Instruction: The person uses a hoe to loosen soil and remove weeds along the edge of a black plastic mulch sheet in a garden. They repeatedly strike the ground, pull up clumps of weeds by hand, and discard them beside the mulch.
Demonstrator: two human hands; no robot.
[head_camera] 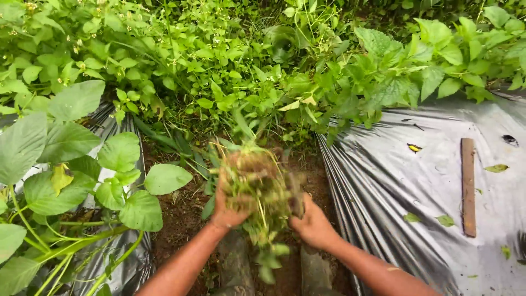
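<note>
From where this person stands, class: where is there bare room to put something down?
The grey plastic sheet between the weeds and wooden stick is mostly bare. The soil strip is narrow. Left hand and right hand grip an uprooted clump.

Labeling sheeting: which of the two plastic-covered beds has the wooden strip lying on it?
The right-hand plastic sheet, bare silver, carries the wooden strip. The left sheet is mostly hidden under broad-leaved plants.
</note>
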